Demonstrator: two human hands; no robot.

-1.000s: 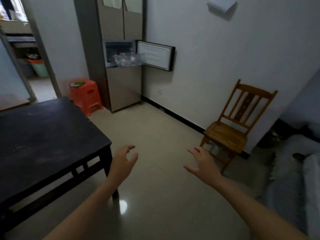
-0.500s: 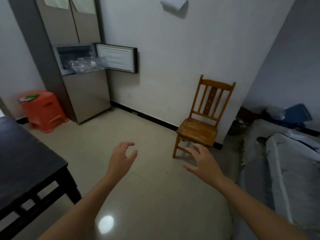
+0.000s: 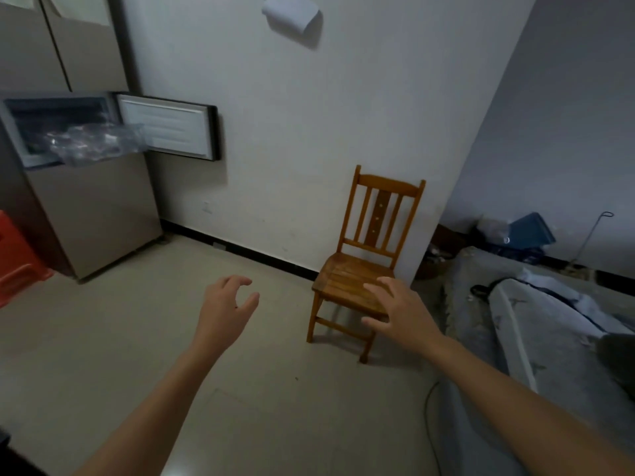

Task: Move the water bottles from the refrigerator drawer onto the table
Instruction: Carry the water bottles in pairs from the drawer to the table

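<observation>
The beige refrigerator [image 3: 92, 214] stands at the far left with its small middle door [image 3: 168, 130] swung open to the right. Its clear drawer [image 3: 92, 146] is pulled out and holds several clear water bottles, blurred together. My left hand [image 3: 225, 309] hovers over the floor in the middle, fingers loosely curled, holding nothing. My right hand [image 3: 400, 312] is stretched forward with relaxed fingers in front of a wooden chair, empty too. Both hands are far from the drawer. Only a dark corner of the table [image 3: 4, 441] shows at the bottom left edge.
A wooden chair [image 3: 369, 255] stands against the white wall. An orange plastic stool [image 3: 15, 259] sits left of the refrigerator. A grey mattress with bedding [image 3: 536, 314] lies on the right, clutter behind it. A thin cable [image 3: 429, 417] runs over the floor tiles.
The view has swung to the right: the table has slid almost out of sight and the refrigerator has shifted to the left edge. Both hands stay raised and empty.
</observation>
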